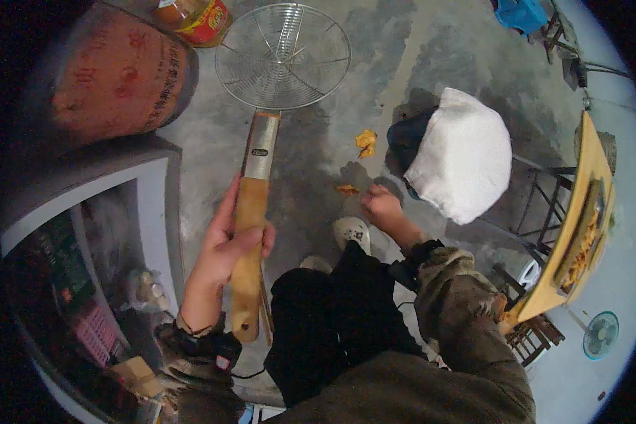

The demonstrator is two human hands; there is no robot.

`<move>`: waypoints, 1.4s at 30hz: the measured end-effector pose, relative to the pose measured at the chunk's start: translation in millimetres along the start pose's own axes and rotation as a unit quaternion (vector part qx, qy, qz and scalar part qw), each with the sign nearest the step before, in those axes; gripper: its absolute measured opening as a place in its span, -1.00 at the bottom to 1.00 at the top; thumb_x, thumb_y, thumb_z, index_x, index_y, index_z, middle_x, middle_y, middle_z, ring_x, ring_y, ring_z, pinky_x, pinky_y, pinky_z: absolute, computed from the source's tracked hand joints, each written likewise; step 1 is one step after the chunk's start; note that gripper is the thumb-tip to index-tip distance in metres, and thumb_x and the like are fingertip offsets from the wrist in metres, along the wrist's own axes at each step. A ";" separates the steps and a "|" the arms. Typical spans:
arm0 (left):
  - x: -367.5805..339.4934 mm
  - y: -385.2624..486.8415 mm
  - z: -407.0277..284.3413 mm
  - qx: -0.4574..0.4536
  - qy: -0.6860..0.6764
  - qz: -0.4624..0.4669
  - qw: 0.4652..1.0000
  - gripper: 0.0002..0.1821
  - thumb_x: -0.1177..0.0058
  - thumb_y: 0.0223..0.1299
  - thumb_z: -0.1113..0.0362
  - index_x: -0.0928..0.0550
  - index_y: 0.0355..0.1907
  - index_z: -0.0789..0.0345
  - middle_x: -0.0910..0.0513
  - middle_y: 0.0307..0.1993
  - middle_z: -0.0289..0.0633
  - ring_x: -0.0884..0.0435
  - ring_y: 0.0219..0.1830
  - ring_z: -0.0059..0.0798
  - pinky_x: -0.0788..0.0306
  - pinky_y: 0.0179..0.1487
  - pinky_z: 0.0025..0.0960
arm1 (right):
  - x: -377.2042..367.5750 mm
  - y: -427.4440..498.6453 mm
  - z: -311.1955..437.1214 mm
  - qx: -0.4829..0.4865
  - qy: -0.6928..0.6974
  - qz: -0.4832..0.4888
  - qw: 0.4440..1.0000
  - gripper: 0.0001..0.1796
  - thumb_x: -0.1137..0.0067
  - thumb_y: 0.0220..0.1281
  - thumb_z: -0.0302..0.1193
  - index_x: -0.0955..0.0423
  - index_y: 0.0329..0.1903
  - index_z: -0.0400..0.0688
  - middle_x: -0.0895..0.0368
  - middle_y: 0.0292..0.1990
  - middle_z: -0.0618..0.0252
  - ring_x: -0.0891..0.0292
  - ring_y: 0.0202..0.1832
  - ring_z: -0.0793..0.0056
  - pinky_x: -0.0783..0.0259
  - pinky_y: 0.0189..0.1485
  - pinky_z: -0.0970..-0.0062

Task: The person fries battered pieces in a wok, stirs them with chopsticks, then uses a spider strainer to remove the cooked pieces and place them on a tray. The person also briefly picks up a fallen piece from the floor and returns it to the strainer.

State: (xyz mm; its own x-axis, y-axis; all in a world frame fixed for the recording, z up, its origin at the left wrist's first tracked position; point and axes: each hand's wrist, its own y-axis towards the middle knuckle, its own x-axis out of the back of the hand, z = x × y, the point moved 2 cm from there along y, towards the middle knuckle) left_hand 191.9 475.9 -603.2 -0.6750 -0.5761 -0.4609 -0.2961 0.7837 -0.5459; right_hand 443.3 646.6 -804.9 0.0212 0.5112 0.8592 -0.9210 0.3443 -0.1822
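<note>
My left hand (236,249) grips the wooden handle of a wire spider strainer (283,58), whose round mesh points away from me, with nothing seen lying on it. Beside the lower handle runs a thin wooden stick (266,310); whether the same hand holds it I cannot tell. My right hand (382,208) is held low with its fingers curled, and nothing shows in them. Close to it in view, a small yellow-brown scrap (347,189) lies on the concrete floor (307,143), with a larger yellow clump (366,143) farther off.
A white cloth (464,156) covers a dark container on the right. Beyond it stands a wooden board (559,249) bearing a tray of food (580,254). At left are a reddish drum (122,79) with writing, a plastic jar (204,24) and a pale-framed cabinet (153,212).
</note>
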 end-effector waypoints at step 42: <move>72.0 101.9 62.0 0.006 0.048 0.076 0.996 -0.05 0.06 -0.01 0.59 0.16 0.44 0.18 -0.36 0.13 -0.15 -0.51 -0.41 -0.41 -0.41 -0.39 -0.39 | -124.1 113.9 -140.2 -0.317 0.005 -0.119 0.941 -0.31 -0.38 -0.23 -0.40 -0.31 0.08 0.07 -0.22 0.08 0.02 -0.31 0.05 -0.04 -0.40 -0.02 0.17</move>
State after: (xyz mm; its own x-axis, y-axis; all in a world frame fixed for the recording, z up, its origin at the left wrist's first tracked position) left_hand 155.1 499.9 -735.4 -0.7731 -0.4253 -0.4706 -0.1777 0.8574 -0.4830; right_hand 390.3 732.8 -999.3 0.2045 0.3670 0.9074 -0.4718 0.8492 -0.2372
